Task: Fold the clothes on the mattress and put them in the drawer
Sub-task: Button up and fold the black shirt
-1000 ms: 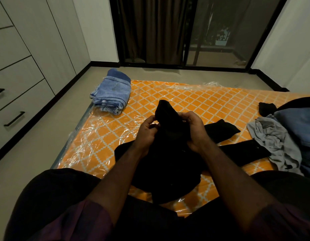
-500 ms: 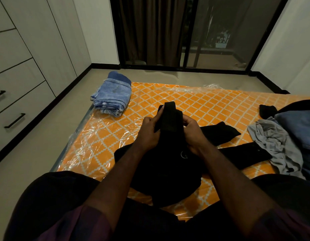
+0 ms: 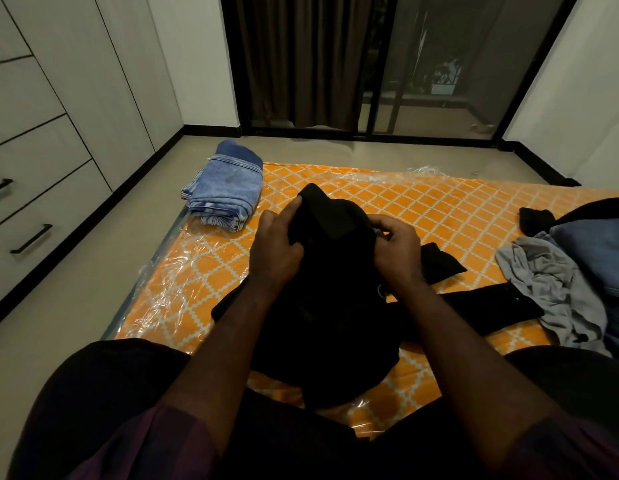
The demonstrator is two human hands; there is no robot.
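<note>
Both the left hand (image 3: 277,247) and the right hand (image 3: 398,251) grip the black garment (image 3: 329,306) above the mattress (image 3: 405,216); loose sleeves may slip and spoil the fold.

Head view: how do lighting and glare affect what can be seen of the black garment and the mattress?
Head view: dim light leaves the black garment, gripped by the left hand and right hand, nearly featureless; the plastic on the orange mattress glints along its left edge; the wide lens bows the wardrobe lines.
</note>
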